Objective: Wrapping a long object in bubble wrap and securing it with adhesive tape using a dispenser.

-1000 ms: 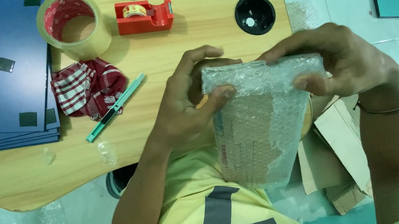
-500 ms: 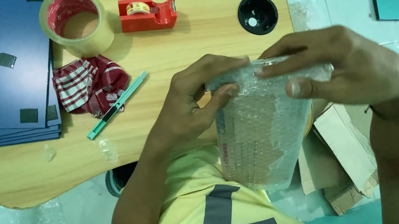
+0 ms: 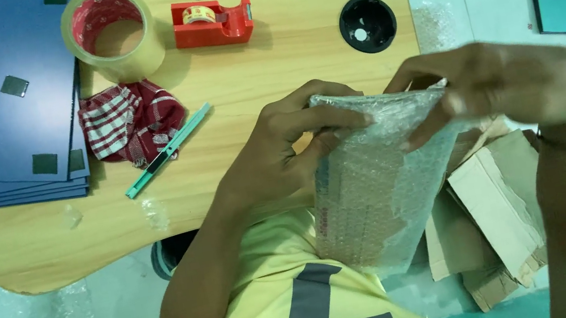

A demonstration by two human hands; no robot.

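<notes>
As both hands (image 3: 401, 123) grip it, bubble-wrapped parcel (image 3: 372, 182), flat, translucent

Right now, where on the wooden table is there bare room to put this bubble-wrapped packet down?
Bare wood lies between the red tape dispenser and the black cup hole, and along the table's near edge below the green cutter. The far left is crowded: blue sheets, tape roll, checked cloth.

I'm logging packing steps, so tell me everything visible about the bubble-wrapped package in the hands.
The bubble-wrapped package is a flat, rectangular item covered in clear bubble wrap, with a pale printed surface showing through. It is held in the air over the lap, tilted, its top edge near the wooden table. The left hand grips its upper left side; the right hand presses the top right edge.
</notes>
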